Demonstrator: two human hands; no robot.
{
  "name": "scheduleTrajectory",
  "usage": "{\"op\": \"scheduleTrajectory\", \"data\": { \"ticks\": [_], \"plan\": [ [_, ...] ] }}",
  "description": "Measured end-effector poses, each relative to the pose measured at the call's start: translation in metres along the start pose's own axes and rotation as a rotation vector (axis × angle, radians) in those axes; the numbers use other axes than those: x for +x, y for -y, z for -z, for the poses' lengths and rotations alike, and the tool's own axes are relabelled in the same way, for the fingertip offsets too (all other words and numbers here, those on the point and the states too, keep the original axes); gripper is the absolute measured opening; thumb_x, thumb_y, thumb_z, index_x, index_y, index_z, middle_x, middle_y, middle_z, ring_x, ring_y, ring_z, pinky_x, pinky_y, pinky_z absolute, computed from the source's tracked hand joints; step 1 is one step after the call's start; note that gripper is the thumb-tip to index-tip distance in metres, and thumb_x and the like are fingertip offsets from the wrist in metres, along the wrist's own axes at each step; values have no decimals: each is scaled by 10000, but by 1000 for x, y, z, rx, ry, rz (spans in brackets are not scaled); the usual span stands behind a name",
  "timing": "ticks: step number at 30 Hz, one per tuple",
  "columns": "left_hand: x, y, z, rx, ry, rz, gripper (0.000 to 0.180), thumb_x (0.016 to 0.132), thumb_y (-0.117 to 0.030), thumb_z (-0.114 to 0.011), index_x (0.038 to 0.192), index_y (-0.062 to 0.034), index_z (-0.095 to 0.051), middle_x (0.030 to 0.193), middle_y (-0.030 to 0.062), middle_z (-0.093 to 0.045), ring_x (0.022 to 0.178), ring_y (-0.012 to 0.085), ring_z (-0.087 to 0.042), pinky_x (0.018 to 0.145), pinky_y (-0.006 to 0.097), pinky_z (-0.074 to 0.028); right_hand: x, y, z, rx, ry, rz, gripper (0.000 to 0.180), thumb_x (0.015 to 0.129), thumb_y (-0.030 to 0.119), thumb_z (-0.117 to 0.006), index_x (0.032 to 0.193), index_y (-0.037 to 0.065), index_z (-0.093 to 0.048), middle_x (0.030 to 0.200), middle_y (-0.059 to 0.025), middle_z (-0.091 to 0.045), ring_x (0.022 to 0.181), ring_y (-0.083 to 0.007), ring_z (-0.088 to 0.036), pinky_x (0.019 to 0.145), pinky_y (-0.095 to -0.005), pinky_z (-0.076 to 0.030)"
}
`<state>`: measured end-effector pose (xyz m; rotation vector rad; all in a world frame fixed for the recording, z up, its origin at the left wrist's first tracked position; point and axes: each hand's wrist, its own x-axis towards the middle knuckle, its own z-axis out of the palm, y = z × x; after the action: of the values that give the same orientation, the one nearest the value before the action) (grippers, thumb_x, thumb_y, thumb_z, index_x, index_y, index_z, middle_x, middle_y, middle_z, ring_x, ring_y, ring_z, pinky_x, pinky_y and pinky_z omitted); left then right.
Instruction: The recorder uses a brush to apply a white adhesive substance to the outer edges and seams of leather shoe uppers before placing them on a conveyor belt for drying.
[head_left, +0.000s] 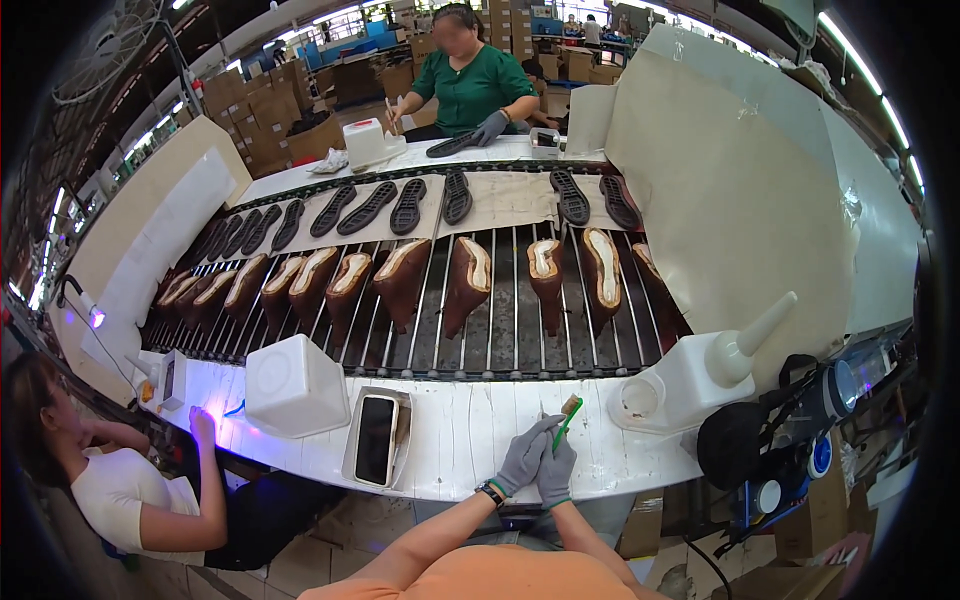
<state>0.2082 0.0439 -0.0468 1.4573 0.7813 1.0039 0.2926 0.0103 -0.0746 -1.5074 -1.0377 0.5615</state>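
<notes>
In my right hand (557,472), gloved in grey, is a small green-handled brush (567,424) with pale bristles pointing up and away from me. My left hand (521,460), in a matching glove and with a dark band at the wrist, rests against the right one near the brush handle. Its fingers are drawn together, and what they hold, if anything, is hidden. Both hands are over the near edge of the white worktop (490,410). Beyond it, brown shoe uppers (469,283) stand sole side up on a rod conveyor (510,330), their undersides showing white.
Black soles (458,198) lie along a pale strip beyond the uppers. At right stands a white bottle (690,375) with a spout. A phone (376,440) in a tray and a white container (292,385) are left. One person (470,85) sits opposite, another (140,480) at left.
</notes>
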Motion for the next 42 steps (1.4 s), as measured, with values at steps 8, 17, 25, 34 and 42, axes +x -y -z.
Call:
{"op": "scheduleTrajectory", "data": {
  "ticks": [8,17,25,34,42],
  "plan": [
    [2,-1,-3,-1,-11,-1,388,1004,-216,-376,1308,-52,-552,1079,174,-667,997,227,-650,886,312,-483,1,2,4,9,28,-39,269,978,142,-491,1177,18,-623,938,-215,-684,795,-344,-675,686,-402,-501],
    [1,13,-7,-83,-21,4,536,1045,-432,-287,1302,-38,-542,1090,161,-665,1027,215,-632,919,322,-474,3,8,7,5,75,-124,288,980,145,-502,1215,13,-605,999,-184,-700,861,-285,-696,728,-368,-517],
    [3,10,-5,-66,10,-8,599,1041,-478,-261,1308,-12,-526,1136,153,-656,1081,215,-613,962,337,-457,5,12,7,27,64,-92,282,978,140,-505,1203,9,-614,972,-181,-703,842,-263,-696,723,-350,-518],
    [1,5,-10,-32,-35,-34,535,1049,-427,-276,1293,-43,-556,1142,139,-652,1061,205,-615,939,310,-455,3,9,6,9,-18,-7,271,973,161,-511,1165,7,-625,862,-195,-688,752,-279,-690,645,-375,-501],
    [2,9,-9,-62,-29,-12,537,1048,-426,-279,1290,-34,-556,1103,142,-663,1048,199,-617,934,313,-462,4,11,8,20,31,-65,293,981,190,-506,1199,29,-616,921,-212,-683,804,-320,-684,679,-392,-505]
  ]
}}
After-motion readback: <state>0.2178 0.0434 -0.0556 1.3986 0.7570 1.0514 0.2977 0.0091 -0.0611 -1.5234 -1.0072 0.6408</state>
